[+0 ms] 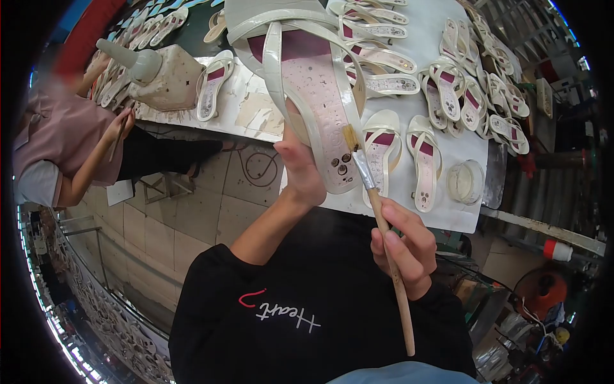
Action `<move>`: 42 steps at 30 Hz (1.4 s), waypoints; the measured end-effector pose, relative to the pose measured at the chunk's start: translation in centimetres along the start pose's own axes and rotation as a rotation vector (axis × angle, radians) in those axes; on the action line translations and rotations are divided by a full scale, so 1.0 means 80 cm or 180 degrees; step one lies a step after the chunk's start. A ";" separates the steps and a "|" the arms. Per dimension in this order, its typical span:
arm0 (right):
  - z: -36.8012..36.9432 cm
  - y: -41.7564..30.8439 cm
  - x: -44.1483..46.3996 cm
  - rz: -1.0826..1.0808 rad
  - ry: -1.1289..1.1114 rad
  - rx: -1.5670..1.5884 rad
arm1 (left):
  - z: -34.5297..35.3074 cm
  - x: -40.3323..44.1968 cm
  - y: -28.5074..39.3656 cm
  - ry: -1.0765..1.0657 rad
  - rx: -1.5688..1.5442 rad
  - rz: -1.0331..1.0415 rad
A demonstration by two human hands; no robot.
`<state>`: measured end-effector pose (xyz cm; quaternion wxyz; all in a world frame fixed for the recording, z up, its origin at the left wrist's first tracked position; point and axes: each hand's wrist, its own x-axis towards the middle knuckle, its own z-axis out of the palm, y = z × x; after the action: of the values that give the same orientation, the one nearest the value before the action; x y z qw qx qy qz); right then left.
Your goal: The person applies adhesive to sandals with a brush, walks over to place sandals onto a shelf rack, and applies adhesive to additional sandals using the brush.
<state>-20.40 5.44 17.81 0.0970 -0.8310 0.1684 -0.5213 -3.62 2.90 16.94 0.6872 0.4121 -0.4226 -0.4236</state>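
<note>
My left hand (302,165) grips a white strappy sandal (316,83) from beneath, its speckled pale insole facing me and the toe end up. In my right hand (408,246) is a brush (382,221) with a wooden handle, held between thumb and fingers. The bristles touch, or hover very close to, the heel part of the insole, beside several dark round marks. Two similar sandals, a left one (382,144) and a right one (423,163), lie on the white table (460,214) just beyond the brush. Part of my left hand is hidden behind the held sandal.
A round clear dish (465,182) stands at the table's near right corner. More sandals (451,96) fill the right side and back. A dirty square container with a grey spout (167,77) stands left. Another person (70,134) in a pink apron works there, holding a thin stick-like tool.
</note>
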 end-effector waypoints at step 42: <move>0.016 0.000 -0.008 0.0035 -0.0119 0.0151 | -0.029 0.007 -0.014 0.0685 0.0228 0.0370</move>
<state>-19.49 5.66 16.70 0.1227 -0.8371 0.1586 -0.5089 -1.56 2.51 15.29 0.7368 0.4542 -0.3844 -0.3210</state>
